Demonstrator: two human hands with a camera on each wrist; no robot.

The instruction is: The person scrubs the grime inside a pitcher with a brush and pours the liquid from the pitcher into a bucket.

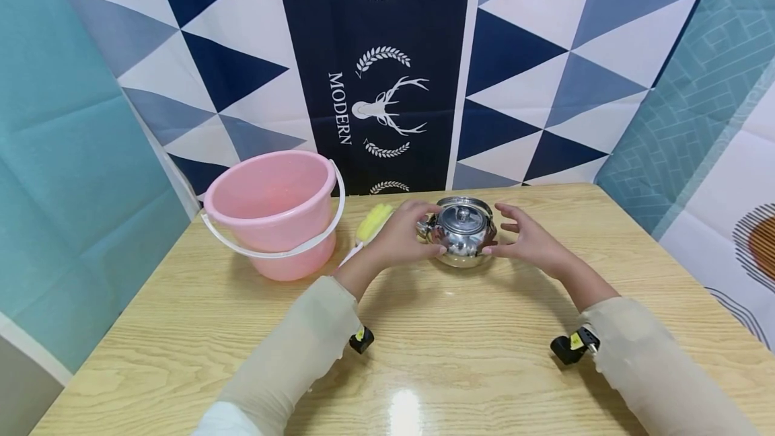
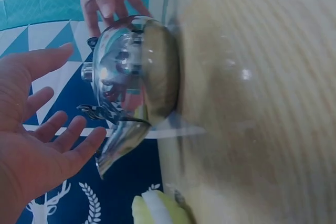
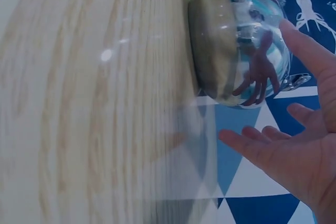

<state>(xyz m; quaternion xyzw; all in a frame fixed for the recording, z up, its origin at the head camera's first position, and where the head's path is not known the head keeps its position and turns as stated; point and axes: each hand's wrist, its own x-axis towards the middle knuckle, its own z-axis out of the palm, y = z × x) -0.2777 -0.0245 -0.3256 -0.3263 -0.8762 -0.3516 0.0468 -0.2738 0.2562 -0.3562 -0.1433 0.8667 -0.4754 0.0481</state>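
Note:
A shiny metal teapot (image 1: 463,231) with a knobbed lid stands on the table, its spout (image 2: 122,145) pointing toward the left hand. On its left side my left hand (image 1: 404,233) is spread, thumb and fingers apart, close beside the spout. My right hand (image 1: 528,241) is held on the other side, fingers spread and the thumb tip right at the teapot's wall. In the right wrist view the right palm (image 3: 310,145) faces the pot, and its reflection shows on the metal. Neither hand's fingers are curled round the teapot.
To the left stands a pink bucket (image 1: 284,237) with a white handle. A yellow scrubbing brush (image 1: 374,222) with a white handle lies between it and the teapot, partly behind my left forearm. Patterned cloth (image 1: 387,19) hangs behind the wooden table (image 1: 460,348).

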